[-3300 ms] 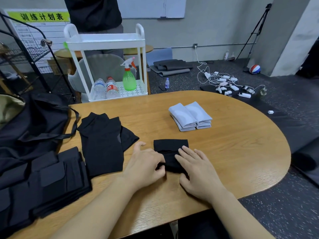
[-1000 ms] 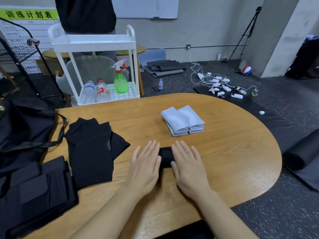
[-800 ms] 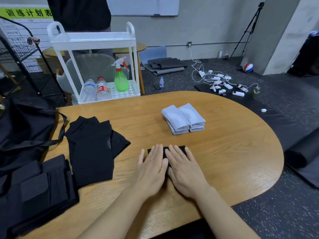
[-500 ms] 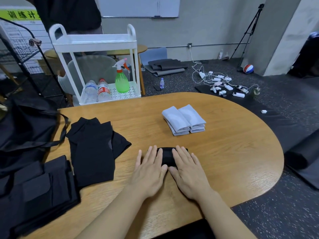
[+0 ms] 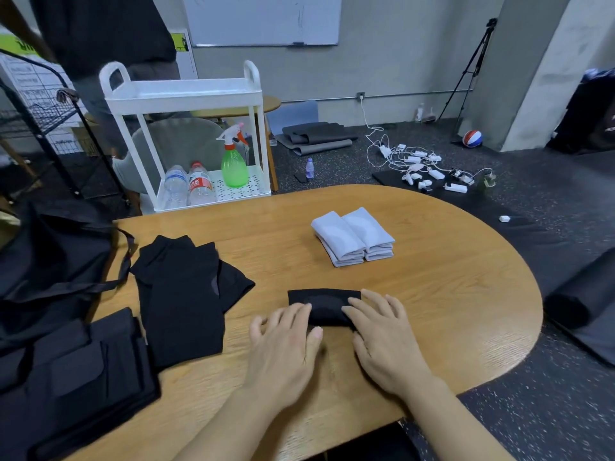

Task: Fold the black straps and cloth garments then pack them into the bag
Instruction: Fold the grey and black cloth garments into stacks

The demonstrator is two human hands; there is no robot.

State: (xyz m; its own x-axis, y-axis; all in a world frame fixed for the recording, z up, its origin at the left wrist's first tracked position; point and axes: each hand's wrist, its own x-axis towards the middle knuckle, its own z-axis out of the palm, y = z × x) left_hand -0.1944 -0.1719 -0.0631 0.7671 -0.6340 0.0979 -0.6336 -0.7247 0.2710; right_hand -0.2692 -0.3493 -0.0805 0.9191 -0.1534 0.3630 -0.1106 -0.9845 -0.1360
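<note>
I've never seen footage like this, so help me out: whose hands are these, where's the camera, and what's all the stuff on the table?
There is no machine here. A person wears a camera on the head, so this one view looks down at their own hands. The left hand and right hand rest with relaxed fingers on a small folded black cloth, touching it rather than gripping it. All this lies on a wooden table. Farther back sits a stack of folded white cloths. To the left lie a larger black garment, folded black straps and a black bag.
</note>
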